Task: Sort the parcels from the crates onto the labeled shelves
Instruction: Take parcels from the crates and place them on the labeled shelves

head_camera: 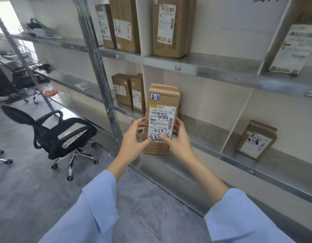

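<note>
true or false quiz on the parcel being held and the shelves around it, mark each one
1. Both the left hand and the right hand grip the held parcel. True.
2. Its handwritten sticker reads 1-3. False: it reads 2-2.
3. Right of it, a lone parcel leans against the back wall. True.
4. The black office chair lies tipped over. False: it stands upright.
5. The upper shelf edge carries a tag reading 1-2. True.
</note>
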{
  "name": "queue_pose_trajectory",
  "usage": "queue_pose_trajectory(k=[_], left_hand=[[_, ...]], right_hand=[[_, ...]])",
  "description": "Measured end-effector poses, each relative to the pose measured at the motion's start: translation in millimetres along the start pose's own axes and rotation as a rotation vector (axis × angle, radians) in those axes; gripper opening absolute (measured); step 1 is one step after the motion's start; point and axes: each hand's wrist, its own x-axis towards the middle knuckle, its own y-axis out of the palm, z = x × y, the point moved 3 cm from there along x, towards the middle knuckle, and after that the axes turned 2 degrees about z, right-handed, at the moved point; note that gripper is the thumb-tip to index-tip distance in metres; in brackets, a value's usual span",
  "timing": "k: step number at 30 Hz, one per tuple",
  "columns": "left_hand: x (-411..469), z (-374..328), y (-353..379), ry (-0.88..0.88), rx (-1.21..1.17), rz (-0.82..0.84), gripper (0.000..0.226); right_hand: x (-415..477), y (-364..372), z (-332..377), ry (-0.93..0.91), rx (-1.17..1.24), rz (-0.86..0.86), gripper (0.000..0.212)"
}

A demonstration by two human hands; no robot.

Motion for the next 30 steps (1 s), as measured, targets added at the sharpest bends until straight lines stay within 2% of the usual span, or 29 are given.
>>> queue_pose_trajectory(k=[5, 10, 17, 20, 30], left_hand=[[67.4, 26.3, 31.3, 0.031, 0.064, 0.148, 0.067], [111.8, 47.4, 51.3, -0.067, 0.109, 0.139, 0.065], [166.4, 73.0, 64.0, 0.034, 0.518, 0.168, 0.061], [188.9, 87.2, 76.1, 0.09, 0.614, 0.213, 0.063], [233.2, 116.5, 113.9, 0.158, 0.632, 0.341, 0.067]], right_hand=[[49.7, -26.9, -41.6, 0.046, -0.024, -0.084, 0.084], [75.9, -61.9, -79.0, 0.113, -0.116, -0.204, 0.084], [114.7, -108.3, -130.6, 0.175, -0.176, -0.421, 0.084], [126.9, -117.4, -151.7, 0.203, -0.173, -0.464, 0.084], [164.7, -125.3, -216.9, 0.261, -0.127, -0.542, 0.081]])
